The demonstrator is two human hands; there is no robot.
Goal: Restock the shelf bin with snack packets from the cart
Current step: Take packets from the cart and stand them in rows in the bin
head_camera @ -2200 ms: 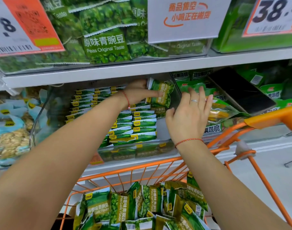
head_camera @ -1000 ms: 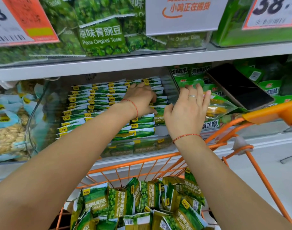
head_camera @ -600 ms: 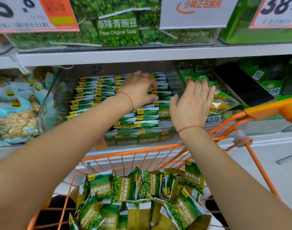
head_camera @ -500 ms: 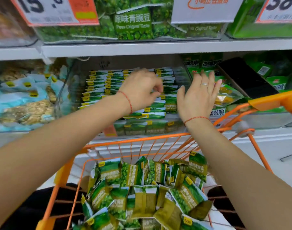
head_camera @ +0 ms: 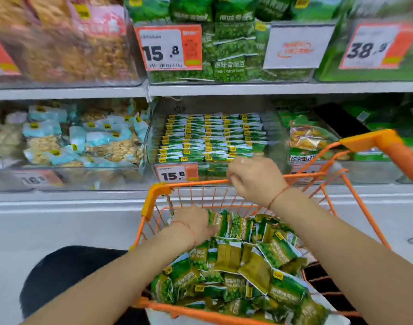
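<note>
Now the left hand is down in the orange cart at lower centre, fingers on the green snack packets piled there; blur hides whether it grips one. Right hand hovers over the cart's far rim, fingers curled, holding nothing visible. Shelf bin sits centre frame, rows of packets stacked inside, a 15.8 price tag on its front.
</note>
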